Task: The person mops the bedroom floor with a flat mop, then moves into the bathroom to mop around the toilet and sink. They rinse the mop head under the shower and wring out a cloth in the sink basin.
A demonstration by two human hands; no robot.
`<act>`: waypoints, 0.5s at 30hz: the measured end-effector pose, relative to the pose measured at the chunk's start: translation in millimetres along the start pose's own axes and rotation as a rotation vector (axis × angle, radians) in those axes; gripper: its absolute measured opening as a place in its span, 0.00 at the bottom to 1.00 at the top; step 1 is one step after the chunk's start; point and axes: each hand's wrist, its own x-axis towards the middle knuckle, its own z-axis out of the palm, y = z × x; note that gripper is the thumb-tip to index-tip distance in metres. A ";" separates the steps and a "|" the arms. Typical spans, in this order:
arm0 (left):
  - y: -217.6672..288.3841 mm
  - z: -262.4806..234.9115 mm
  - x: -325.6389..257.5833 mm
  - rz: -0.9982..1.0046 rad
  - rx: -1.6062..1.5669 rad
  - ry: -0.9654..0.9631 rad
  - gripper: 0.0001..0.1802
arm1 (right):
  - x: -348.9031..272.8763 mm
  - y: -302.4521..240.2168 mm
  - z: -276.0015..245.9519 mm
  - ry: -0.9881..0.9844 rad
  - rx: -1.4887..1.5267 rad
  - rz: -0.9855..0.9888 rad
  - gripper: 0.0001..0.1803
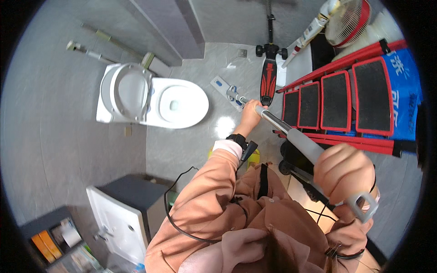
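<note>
A flat mop (pixel 273 119) with a grey metal pole slants across the middle of the head view. Its flat mop head (pixel 221 87) lies on the grey tiled floor, to the right of the toilet. My left hand (pixel 251 113) is closed around the lower part of the pole, close above the mop head. Higher up, my right hand (pixel 344 173) wraps around the grey grip near its looped end. A white toilet (pixel 193 98) with its lid and seat raised stands left of my left hand. Under the mop head, the pad is mostly hidden.
A red folding step ladder (pixel 334 100) leans at the right beside a blue bag (pixel 405 91). Beyond the mop stands a black and red scooter (pixel 269 75). A fan (pixel 348 22) is at the far right. At lower left is a white washbasin (pixel 118 223).
</note>
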 end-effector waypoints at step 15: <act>89.3 9.3 -109.2 0.727 -0.021 -1.673 0.20 | -115.7 -180.4 296.2 1.477 -0.589 -0.005 0.18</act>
